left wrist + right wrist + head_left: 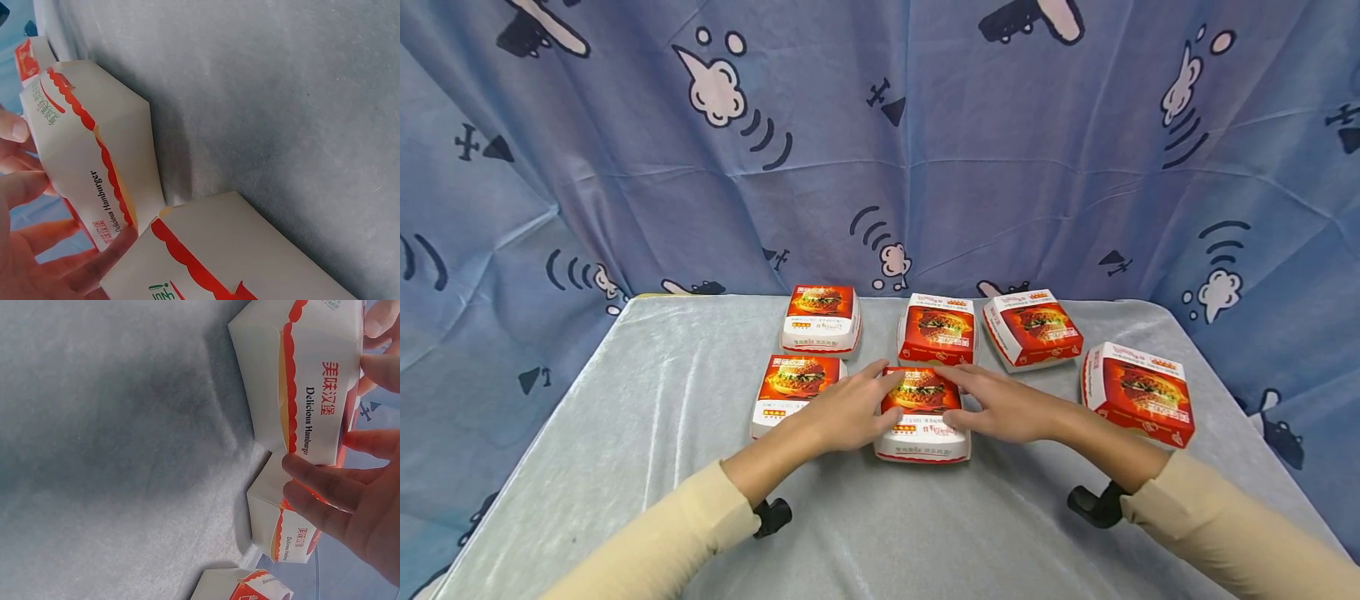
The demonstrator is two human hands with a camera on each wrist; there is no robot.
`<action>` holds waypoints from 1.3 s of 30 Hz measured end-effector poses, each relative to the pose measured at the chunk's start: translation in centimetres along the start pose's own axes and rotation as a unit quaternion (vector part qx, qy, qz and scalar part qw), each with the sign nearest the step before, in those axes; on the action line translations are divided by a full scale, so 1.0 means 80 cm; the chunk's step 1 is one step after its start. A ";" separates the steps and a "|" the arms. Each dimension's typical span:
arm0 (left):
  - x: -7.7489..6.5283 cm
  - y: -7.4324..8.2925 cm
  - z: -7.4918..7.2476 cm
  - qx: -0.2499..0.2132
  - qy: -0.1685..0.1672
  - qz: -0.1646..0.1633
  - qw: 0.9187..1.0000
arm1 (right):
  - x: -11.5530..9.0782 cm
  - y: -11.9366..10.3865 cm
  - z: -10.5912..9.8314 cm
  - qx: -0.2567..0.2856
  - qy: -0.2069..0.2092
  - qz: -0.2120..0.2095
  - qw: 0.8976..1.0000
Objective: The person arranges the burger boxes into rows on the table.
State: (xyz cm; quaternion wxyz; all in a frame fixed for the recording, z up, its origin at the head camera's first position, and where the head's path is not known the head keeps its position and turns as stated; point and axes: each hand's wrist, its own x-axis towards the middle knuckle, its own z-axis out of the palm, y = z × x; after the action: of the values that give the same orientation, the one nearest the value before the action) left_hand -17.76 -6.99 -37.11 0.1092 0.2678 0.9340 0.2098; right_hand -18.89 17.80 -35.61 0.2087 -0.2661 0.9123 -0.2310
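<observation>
A red-and-white hamburger box (919,400) sits on the cloth-covered table between both hands, its lid closed and burger picture upward. My left hand (853,408) touches the lid's left side, thumb near the front and fingers toward the back. On the opposite side, my right hand (1011,408) touches the lid with its fingers spread. Both wrist views show extended fingertips along the upper edges of this box (319,381). Another hamburger box (797,379) stands just left, partly covered by my left hand. Behind the middle one is a third hamburger box (937,327).
More closed hamburger boxes stand at the back left (822,317), at the back right as a turned box (1036,327), and at the right as an angled box (1138,392). A grey cloth (625,467) covers the table. Behind it hangs a blue patterned curtain (820,192).
</observation>
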 end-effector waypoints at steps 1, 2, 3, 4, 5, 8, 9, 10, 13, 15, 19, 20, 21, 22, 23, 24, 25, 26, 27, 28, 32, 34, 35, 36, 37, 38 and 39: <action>0.000 0.000 0.000 -0.001 0.000 -0.001 1.000 | 0.000 0.000 0.000 0.001 -0.001 0.000 1.000; -0.001 0.000 0.000 -0.002 -0.001 -0.003 1.000 | 0.000 0.000 0.000 0.002 -0.002 0.001 1.000; -0.001 0.001 -0.001 -0.001 0.001 -0.002 1.000 | 0.000 0.000 -0.001 0.003 -0.002 0.001 1.000; -0.001 0.001 -0.003 0.001 0.002 -0.001 1.000 | 0.000 0.000 -0.001 0.005 -0.003 -0.001 1.000; -0.001 0.002 -0.004 0.004 0.006 0.003 1.000 | 0.000 -0.001 -0.002 0.007 -0.004 -0.002 1.000; -0.001 0.005 -0.014 0.009 0.019 0.010 1.000 | -0.002 0.000 -0.006 0.018 0.003 -0.016 1.000; 0.000 0.007 -0.018 0.010 0.027 0.012 1.000 | -0.002 0.001 -0.009 0.023 0.008 -0.022 0.999; 0.001 0.009 -0.023 0.008 0.033 0.011 0.999 | -0.002 0.001 -0.012 0.028 0.013 -0.027 0.999; 0.007 0.013 -0.034 -0.004 0.051 0.000 0.999 | -0.001 0.003 -0.024 0.034 0.033 -0.035 0.998; 0.013 0.014 -0.040 -0.011 0.061 -0.001 0.998 | 0.000 0.004 -0.034 0.036 0.047 -0.026 0.998; 0.028 0.012 -0.046 -0.033 0.070 0.005 0.997 | 0.003 0.006 -0.055 0.034 0.075 -0.004 0.997; 0.032 0.012 -0.047 -0.038 0.073 0.007 0.997 | 0.005 0.008 -0.060 0.032 0.081 0.001 0.996; 0.036 0.011 -0.049 -0.044 0.076 0.006 0.996 | 0.007 0.009 -0.064 0.029 0.085 0.004 0.996; 0.040 0.010 -0.050 -0.052 0.078 0.004 0.996 | 0.009 0.009 -0.067 0.027 0.087 0.004 0.996; 0.043 0.009 -0.051 -0.059 0.080 0.000 0.995 | 0.012 0.011 -0.069 0.028 0.088 0.005 0.996; 0.047 0.008 -0.052 -0.067 0.083 -0.002 0.994 | 0.015 0.012 -0.070 0.026 0.089 0.008 0.996; 0.051 0.006 -0.052 -0.076 0.084 -0.003 0.994 | 0.018 0.014 -0.071 0.025 0.089 0.011 0.996; 0.055 0.005 -0.052 -0.085 0.083 -0.004 0.993 | 0.021 0.016 -0.070 0.026 0.088 0.013 0.996; 0.058 0.003 -0.052 -0.095 0.082 -0.004 0.992 | 0.024 0.018 -0.069 0.029 0.087 0.015 0.996; 0.062 0.001 -0.051 -0.105 0.079 -0.006 0.991 | 0.027 0.021 -0.068 0.029 0.086 0.017 0.996; 0.073 -0.007 -0.048 -0.131 0.068 -0.020 0.989 | 0.038 0.031 -0.062 0.025 0.087 0.026 0.996; 0.077 -0.010 -0.046 -0.135 0.063 -0.031 0.988 | 0.042 0.034 -0.060 0.021 0.089 0.028 0.995; 0.079 -0.012 -0.046 -0.136 0.061 -0.038 0.988 | 0.044 0.035 -0.060 0.020 0.090 0.028 0.995; 0.081 -0.014 -0.045 -0.136 0.060 -0.042 0.988 | 0.046 0.037 -0.059 0.020 0.090 0.029 0.995; 0.084 -0.016 -0.044 -0.139 0.056 -0.047 0.988 | 0.048 0.038 -0.059 0.018 0.091 0.028 0.995; 0.086 -0.017 -0.044 -0.141 0.053 -0.051 0.987 | 0.050 0.038 -0.060 0.017 0.090 0.027 0.995; 0.088 -0.019 -0.043 -0.144 0.050 -0.056 0.987 | 0.052 0.039 -0.060 0.018 0.088 0.028 0.996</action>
State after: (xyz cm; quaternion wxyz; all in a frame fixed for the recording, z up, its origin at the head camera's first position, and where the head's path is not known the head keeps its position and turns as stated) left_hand -25.39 -5.46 -35.36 0.1118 0.1860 0.9118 0.3485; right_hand -25.74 19.20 -34.50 0.1383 -0.2152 0.9301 -0.2638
